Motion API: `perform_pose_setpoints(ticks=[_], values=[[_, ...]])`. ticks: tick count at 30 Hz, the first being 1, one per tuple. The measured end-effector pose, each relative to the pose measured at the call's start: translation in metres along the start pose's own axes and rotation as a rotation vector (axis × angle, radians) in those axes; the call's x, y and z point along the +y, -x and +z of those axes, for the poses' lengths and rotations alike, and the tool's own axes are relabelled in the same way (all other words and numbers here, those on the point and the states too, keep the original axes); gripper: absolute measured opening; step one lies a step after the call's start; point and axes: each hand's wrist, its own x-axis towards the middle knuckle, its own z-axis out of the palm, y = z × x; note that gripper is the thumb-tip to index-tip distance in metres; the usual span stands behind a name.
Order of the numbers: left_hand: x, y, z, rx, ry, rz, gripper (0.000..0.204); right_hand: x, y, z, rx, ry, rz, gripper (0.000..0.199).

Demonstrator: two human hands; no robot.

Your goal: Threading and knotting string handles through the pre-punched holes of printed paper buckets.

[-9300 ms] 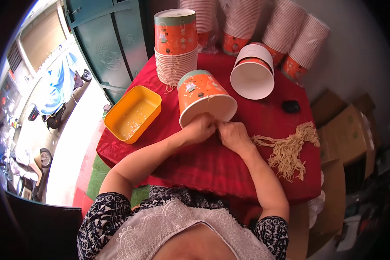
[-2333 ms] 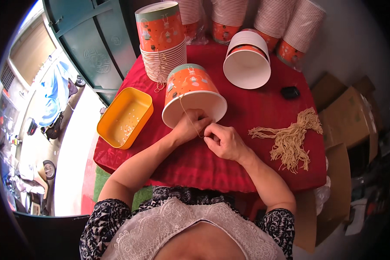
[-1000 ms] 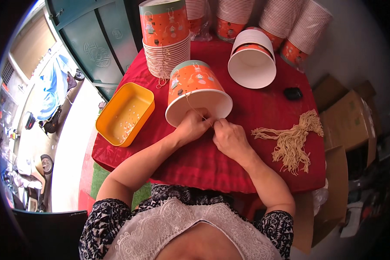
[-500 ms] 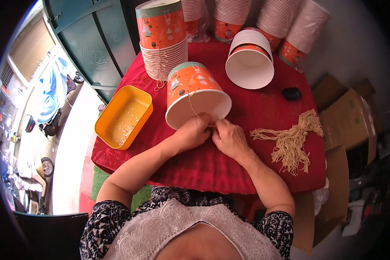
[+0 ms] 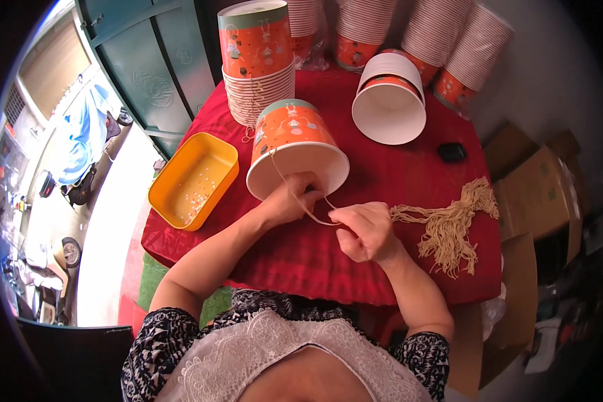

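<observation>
An orange paper bucket [image 5: 291,127] with a green base band lies tilted on the red-covered table, its white mouth facing me. My left hand [image 5: 291,197] is closed at the near rim, fingers partly inside the mouth; the fingertips are partly hidden. A thin beige cord [image 5: 308,211] runs from the upper left of the rim past my left hand and back to the rim's near edge. To the right of the bucket, my right hand [image 5: 365,231] pinches the cord's loop, drawn out toward me.
A yellow tray [image 5: 204,187] with small white bits stands at left. A beige cord bundle [image 5: 452,228] lies at right, below a small black object [image 5: 452,152]. Stacked buckets [image 5: 258,67] and tilted buckets [image 5: 390,107] stand farther back. Cardboard boxes [image 5: 529,187] sit beyond the right edge.
My right hand has moved away from the rim, to the right and toward me, pulling the cord out. The bucket has shifted slightly left, with my left hand still at its rim.
</observation>
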Motion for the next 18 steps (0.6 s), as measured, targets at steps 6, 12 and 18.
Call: perform_pose_setpoints(ticks=[6, 12, 18], values=[[0.002, 0.000, 0.007, 0.030, -0.014, 0.037, 0.014, -0.003, -0.002, -0.003, 0.234, 0.116, 0.413, 0.008], [-0.007, -0.002, 0.021, 0.100, -0.030, 0.189, 0.013, 0.011, 0.016, 0.032, 0.149, 0.053, 0.784, 0.013], [-0.004, -0.001, 0.023, 0.076, -0.043, 0.278, 0.012, 0.012, 0.022, 0.041, 0.086, -0.034, 0.873, 0.020]])
